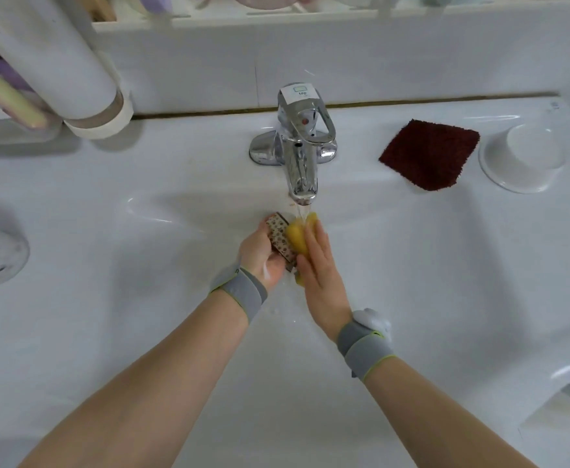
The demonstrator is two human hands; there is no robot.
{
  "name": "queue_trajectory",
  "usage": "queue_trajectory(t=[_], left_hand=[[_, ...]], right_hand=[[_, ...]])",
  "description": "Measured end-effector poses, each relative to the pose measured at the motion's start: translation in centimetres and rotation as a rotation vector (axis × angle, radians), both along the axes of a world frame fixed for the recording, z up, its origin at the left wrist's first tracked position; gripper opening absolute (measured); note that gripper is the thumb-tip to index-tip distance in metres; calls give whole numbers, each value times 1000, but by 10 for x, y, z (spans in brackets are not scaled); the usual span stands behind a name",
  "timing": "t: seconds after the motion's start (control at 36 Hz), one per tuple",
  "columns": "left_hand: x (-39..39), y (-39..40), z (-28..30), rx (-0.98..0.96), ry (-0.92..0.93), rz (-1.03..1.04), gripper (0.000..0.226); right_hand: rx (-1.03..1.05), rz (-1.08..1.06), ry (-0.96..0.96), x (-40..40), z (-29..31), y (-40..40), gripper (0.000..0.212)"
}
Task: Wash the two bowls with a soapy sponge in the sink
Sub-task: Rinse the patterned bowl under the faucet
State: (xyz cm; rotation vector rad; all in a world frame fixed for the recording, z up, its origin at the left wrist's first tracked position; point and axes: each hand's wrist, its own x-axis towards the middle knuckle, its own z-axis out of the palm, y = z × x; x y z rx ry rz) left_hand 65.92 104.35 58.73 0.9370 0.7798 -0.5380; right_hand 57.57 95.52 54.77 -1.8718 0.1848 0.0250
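Both forearms reaching in; we are squeezing the soft, slippery sponge (299, 239) under the tap (302, 146), left hand (260, 256) and right hand (320, 268) closed around its flanks.

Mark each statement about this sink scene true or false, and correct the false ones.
1. Water runs from the tap onto the sponge. True.
2. Only the left hand holds the sponge. False: the right hand presses it too.
3. The dark red cloth lies left of the tap. False: it lies to its right.
4. A white bowl sits upside down beside the cloth. True.
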Motion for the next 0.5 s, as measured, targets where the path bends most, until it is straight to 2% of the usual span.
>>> queue_trajectory(t=[0.11, 0.17, 0.22, 0.28, 0.33, 0.39, 0.44, 0.5], left_hand=[[-3, 4, -3, 104, -57, -37, 34], [-5, 1, -6, 224, -87, -124, 40], [-7, -3, -10, 315, -109, -219, 41], [-5, -5, -11, 358, -86, -246, 39], [-2, -5, -9, 286, -54, -185, 35], [-2, -5, -7, 173, -35, -140, 30], [-6, -4, -6, 167, -28, -149, 31], [-11, -3, -8, 233, -7, -140, 36]], right_hand=[[384, -280, 202, 3, -2, -3, 41], [444, -379, 304, 24, -1, -11, 29], [317, -333, 323, 45, 9, -19, 27], [65, -195, 215, 52, 19, -14, 32], [-131, -60, 61, 45, 27, 1, 36], [-273, -12, -68, 33, 29, 13, 42], [-229, -64, -95, 27, 22, 12, 43], [-93, -149, 26, 32, 20, 4, 45]])
